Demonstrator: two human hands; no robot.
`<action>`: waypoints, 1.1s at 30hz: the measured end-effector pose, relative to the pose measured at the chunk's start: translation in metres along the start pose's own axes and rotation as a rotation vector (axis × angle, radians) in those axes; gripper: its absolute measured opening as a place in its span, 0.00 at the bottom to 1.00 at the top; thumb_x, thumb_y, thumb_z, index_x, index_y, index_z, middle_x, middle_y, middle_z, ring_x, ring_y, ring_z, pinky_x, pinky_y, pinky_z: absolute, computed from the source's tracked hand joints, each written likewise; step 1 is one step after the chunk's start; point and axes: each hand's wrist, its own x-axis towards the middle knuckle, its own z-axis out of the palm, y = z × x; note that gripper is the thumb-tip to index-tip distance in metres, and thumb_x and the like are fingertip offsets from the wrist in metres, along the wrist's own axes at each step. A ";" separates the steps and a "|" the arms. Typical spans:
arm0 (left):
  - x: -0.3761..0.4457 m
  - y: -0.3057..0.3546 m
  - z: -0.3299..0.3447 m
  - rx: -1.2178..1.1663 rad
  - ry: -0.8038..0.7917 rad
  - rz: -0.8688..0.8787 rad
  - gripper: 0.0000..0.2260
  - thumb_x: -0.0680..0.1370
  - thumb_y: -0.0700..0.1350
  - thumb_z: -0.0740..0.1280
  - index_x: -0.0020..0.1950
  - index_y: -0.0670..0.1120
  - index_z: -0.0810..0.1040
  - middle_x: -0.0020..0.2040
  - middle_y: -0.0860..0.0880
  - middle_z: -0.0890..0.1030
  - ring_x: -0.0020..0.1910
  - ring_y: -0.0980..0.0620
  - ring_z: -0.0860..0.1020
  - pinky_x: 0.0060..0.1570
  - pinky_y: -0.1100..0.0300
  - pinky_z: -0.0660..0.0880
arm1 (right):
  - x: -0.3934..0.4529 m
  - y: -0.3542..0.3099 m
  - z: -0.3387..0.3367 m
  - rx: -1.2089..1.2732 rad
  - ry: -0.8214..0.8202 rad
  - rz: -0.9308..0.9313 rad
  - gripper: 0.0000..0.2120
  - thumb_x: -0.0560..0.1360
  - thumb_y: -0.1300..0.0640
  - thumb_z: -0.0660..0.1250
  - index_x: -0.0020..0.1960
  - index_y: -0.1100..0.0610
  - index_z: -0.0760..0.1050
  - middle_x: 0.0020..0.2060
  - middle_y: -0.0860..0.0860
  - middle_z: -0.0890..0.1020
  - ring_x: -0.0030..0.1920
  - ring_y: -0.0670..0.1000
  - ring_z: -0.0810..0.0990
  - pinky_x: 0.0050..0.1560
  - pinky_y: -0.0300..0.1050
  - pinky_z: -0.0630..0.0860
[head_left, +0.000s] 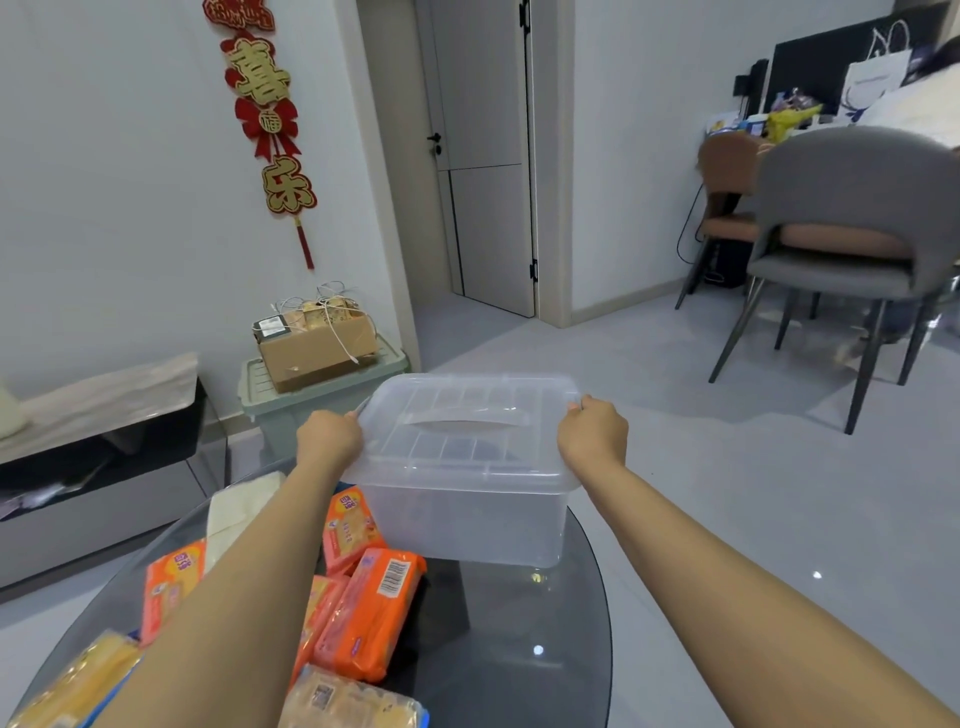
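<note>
The clear box (467, 519) sits upright with its lid (467, 410) on. Its long axis runs from my left to my right across the view, and a long side faces me. The handle (462, 418) moulded into the lid lies flat along that same line.

I hold the box by its two short ends. My left hand (328, 439) is curled over the left edge of the lid, knuckles up and fingers tucked round the rim. My right hand (592, 434) grips the right edge the same way, with the thumb on top near the far corner. The box lies between my hands, out in front of me with both arms stretched forward.

Its base is over the far part of the round dark glass bench (519, 649); I cannot tell whether it rests on the glass or is just above it. Orange packs (369, 613) lie just beside its near left corner, and yellow packs (353, 701) lie closer to me.

The room has a pale tiled floor (727, 467). A cardboard box (317, 348) sits on a green bin (291, 395) by the wall, under a red hanging decoration (270, 109). There is a grey door (483, 156) ahead and a grey chair (852, 218) on the right.
</note>
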 end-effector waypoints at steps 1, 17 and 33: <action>-0.001 0.001 0.000 0.017 -0.011 -0.005 0.18 0.81 0.45 0.54 0.54 0.32 0.76 0.52 0.35 0.79 0.45 0.41 0.74 0.44 0.52 0.70 | 0.002 0.001 -0.002 0.014 0.005 0.025 0.18 0.79 0.62 0.53 0.30 0.57 0.61 0.39 0.56 0.72 0.41 0.57 0.70 0.41 0.43 0.65; -0.033 0.007 -0.006 -0.007 -0.050 0.122 0.12 0.77 0.45 0.59 0.41 0.37 0.73 0.36 0.43 0.73 0.30 0.49 0.68 0.27 0.60 0.63 | -0.008 -0.009 -0.005 -0.559 -0.019 -0.063 0.14 0.74 0.57 0.56 0.54 0.59 0.75 0.61 0.57 0.72 0.63 0.59 0.65 0.63 0.49 0.61; -0.042 0.012 -0.042 -0.390 0.228 0.110 0.11 0.77 0.43 0.59 0.49 0.43 0.81 0.46 0.44 0.82 0.45 0.43 0.76 0.45 0.55 0.73 | -0.028 -0.043 -0.017 -0.179 -0.017 -0.158 0.15 0.77 0.56 0.54 0.55 0.64 0.72 0.62 0.61 0.69 0.60 0.62 0.70 0.50 0.48 0.69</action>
